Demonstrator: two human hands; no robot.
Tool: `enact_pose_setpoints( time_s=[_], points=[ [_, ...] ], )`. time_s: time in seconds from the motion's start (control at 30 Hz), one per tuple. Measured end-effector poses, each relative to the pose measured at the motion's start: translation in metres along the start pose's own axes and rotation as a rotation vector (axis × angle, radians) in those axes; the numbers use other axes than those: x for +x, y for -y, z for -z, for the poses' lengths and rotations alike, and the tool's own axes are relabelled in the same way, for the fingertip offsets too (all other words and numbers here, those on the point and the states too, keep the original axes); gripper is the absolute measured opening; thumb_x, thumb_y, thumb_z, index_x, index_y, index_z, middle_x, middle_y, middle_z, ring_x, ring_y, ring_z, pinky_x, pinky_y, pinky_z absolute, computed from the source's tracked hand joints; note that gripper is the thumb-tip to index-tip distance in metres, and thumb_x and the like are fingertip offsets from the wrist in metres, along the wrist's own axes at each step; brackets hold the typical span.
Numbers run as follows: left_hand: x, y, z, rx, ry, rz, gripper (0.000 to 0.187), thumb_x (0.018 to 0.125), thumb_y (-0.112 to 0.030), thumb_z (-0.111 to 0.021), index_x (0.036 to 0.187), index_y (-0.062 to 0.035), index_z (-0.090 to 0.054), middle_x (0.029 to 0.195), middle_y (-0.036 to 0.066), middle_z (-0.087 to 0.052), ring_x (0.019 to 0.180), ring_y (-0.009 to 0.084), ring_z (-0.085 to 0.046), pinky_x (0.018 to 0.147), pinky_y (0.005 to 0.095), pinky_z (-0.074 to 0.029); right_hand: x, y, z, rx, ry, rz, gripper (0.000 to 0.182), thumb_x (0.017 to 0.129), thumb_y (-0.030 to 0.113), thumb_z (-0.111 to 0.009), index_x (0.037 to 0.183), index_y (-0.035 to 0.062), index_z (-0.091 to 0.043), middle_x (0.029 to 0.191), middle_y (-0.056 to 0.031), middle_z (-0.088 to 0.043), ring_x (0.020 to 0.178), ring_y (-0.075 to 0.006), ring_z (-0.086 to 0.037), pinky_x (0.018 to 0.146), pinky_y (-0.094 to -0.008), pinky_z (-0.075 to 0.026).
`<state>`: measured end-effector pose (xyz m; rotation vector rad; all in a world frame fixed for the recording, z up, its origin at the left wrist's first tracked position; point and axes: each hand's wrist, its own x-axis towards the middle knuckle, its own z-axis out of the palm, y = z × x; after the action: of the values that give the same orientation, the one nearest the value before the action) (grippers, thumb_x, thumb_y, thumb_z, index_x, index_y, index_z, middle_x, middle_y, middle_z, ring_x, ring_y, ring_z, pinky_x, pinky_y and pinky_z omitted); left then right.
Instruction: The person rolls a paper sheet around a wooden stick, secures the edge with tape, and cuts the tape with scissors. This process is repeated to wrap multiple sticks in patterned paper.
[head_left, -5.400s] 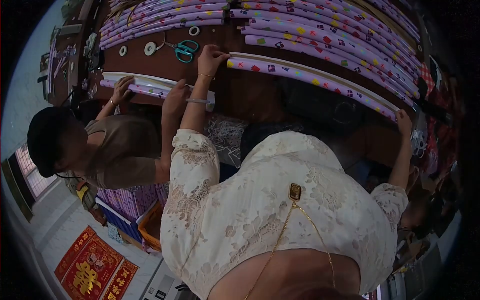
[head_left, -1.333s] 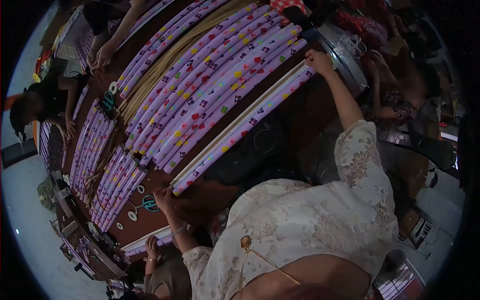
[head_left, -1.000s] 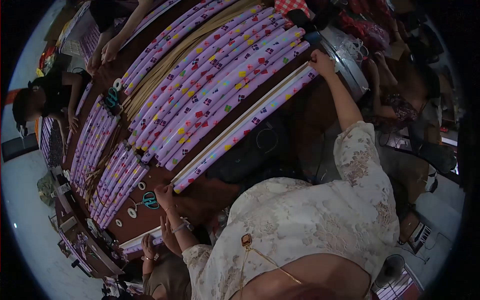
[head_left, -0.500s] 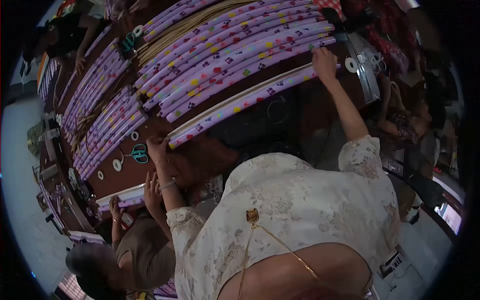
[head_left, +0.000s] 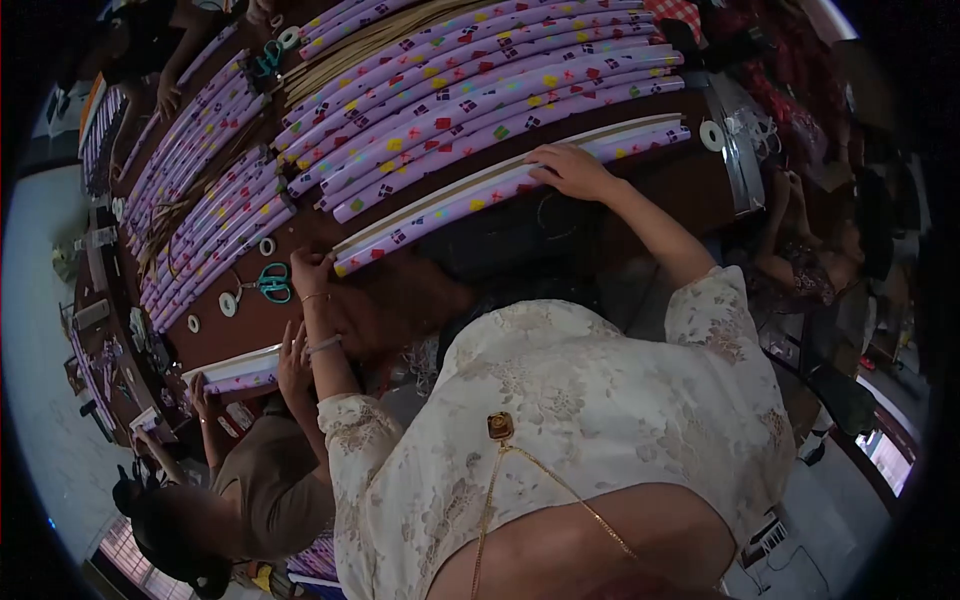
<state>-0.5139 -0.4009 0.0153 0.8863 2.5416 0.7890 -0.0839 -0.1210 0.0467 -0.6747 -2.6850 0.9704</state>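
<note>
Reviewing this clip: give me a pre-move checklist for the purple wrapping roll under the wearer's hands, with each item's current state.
1. Left hand on the roll's near end: ok.
2. Right hand flat on the purple roll, past its middle: ok.
3. Roll lying apart from the finished rolls: ok.
4. Paper edge fully wound: cannot tell.
5. Scissors and tape rings close to the left hand: ok.
6. Neighbour's hand off the roll: ok.

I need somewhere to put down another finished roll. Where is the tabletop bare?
Bare brown table lies right of the right hand, below the roll both hands press, and around the scissors beside the left hand. Above the roll, stacked purple rolls crowd it.
</note>
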Motion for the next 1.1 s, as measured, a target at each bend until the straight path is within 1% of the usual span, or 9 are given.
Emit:
enact_pose_setpoints(
  time_s=[0.17, 0.33, 0.6, 0.67, 0.7, 0.77, 0.8, 0.87, 1.1],
  points=[
    [-0.004, -0.007, 0.004, 0.008, 0.02, -0.022, 0.054, 0.06, -0.021, -0.079, 0.101, -0.0012, -0.049, 0.079, 0.008, -0.061, 0.073, 0.0182, -0.059, 0.066, 0.0299, -0.047, -0.042, -0.051, 0.051, -0.123, -0.069, -0.11, 0.033, 0.085, 0.033, -0.052, 0.103, 0.0055, -0.056, 0.1, -0.01, -0.057, 0.091, -0.029, -0.054, 0.077, -0.0368, -0.043],
    [0.003, 0.006, 0.003, 0.019, 0.035, -0.018, 0.052, 0.061, -0.021, -0.078, 0.099, -0.0016, -0.049, 0.078, 0.007, -0.059, 0.071, 0.0174, -0.058, 0.066, 0.0298, -0.047, -0.082, -0.099, 0.108, -0.199, -0.098, -0.466, 0.034, 0.08, 0.032, -0.059, 0.102, 0.0058, -0.056, 0.098, -0.0106, -0.059, 0.094, -0.0289, -0.054, 0.082, -0.0356, -0.042],
    [-0.01, -0.033, 0.007, 0.048, 0.044, 0.008, 0.051, 0.065, -0.022, -0.075, 0.102, -0.0003, -0.047, 0.088, 0.011, -0.058, 0.079, 0.0221, -0.058, 0.07, 0.0324, -0.047, -0.097, -0.115, 0.126, -0.269, 0.013, -0.467, 0.056, 0.069, 0.045, -0.066, 0.112, 0.0124, -0.051, 0.106, -0.0075, -0.057, 0.107, -0.0274, -0.049, 0.098, -0.0385, -0.028],
    [-0.017, -0.048, 0.003, 0.425, -0.238, -0.174, 0.041, 0.068, -0.017, -0.068, 0.1, 0.0, -0.049, 0.092, 0.015, -0.058, 0.082, 0.0306, -0.057, 0.073, 0.0359, -0.047, -0.098, -0.116, 0.125, -0.315, 0.067, -0.485, 0.056, 0.068, 0.047, -0.067, 0.11, 0.0127, -0.052, 0.108, -0.0055, -0.056, 0.107, -0.0276, -0.048, 0.101, -0.0392, -0.025],
    [-0.019, -0.057, 0.002, 0.422, -0.25, -0.171, 0.041, 0.068, -0.017, -0.068, 0.1, 0.0, -0.049, 0.092, 0.015, -0.058, 0.082, 0.0306, -0.057, 0.073, 0.0359, -0.047, -0.098, -0.118, 0.121, -0.418, 0.065, -0.503, 0.055, 0.068, 0.048, -0.066, 0.108, 0.0123, -0.054, 0.109, -0.0043, -0.055, 0.109, -0.0257, -0.047, 0.102, -0.0391, -0.023],
    [-0.025, -0.079, -0.001, 0.421, -0.309, -0.529, 0.025, 0.067, -0.008, -0.063, 0.09, -0.0049, -0.054, 0.086, 0.013, -0.058, 0.082, 0.0306, -0.056, 0.069, 0.0387, -0.046, -0.099, -0.122, 0.117, -0.422, 0.055, -0.494, 0.053, 0.068, 0.047, -0.066, 0.107, 0.0125, -0.054, 0.109, -0.0047, -0.055, 0.11, -0.0252, -0.046, 0.102, -0.039, -0.024],
    [-0.038, -0.102, 0.0, 0.197, -0.153, -0.594, 0.021, 0.067, -0.008, -0.063, 0.087, -0.0076, -0.056, 0.088, 0.01, -0.058, 0.083, 0.0298, -0.056, 0.069, 0.0409, -0.044, -0.098, -0.115, 0.117, -0.423, 0.055, -0.495, 0.052, 0.069, 0.047, -0.065, 0.106, 0.0127, -0.055, 0.109, -0.0051, -0.055, 0.11, -0.0246, -0.046, 0.102, -0.0389, -0.024],
    [-0.046, -0.104, -0.013, 0.18, 0.129, -0.681, 0.024, 0.067, -0.01, -0.064, 0.089, -0.0092, -0.056, 0.089, 0.008, -0.058, 0.084, 0.0292, -0.055, 0.071, 0.0409, -0.044, -0.098, -0.11, 0.118, -0.392, 0.074, -0.463, 0.047, 0.07, 0.044, -0.065, 0.104, 0.0126, -0.056, 0.109, -0.0056, -0.054, 0.11, -0.0249, -0.045, 0.1, -0.039, -0.025],
    [-0.044, -0.091, -0.03, 0.418, 0.252, -0.673, 0.036, 0.06, -0.017, -0.071, 0.092, -0.0128, -0.056, 0.09, 0.007, -0.054, 0.09, 0.0285, -0.053, 0.074, 0.0398, -0.043, -0.099, -0.112, 0.112, -0.469, -0.009, -0.35, 0.043, 0.069, 0.042, -0.065, 0.097, 0.0107, -0.056, 0.104, -0.0047, -0.054, 0.103, -0.0242, -0.049, 0.096, -0.039, -0.029]
  ],
)
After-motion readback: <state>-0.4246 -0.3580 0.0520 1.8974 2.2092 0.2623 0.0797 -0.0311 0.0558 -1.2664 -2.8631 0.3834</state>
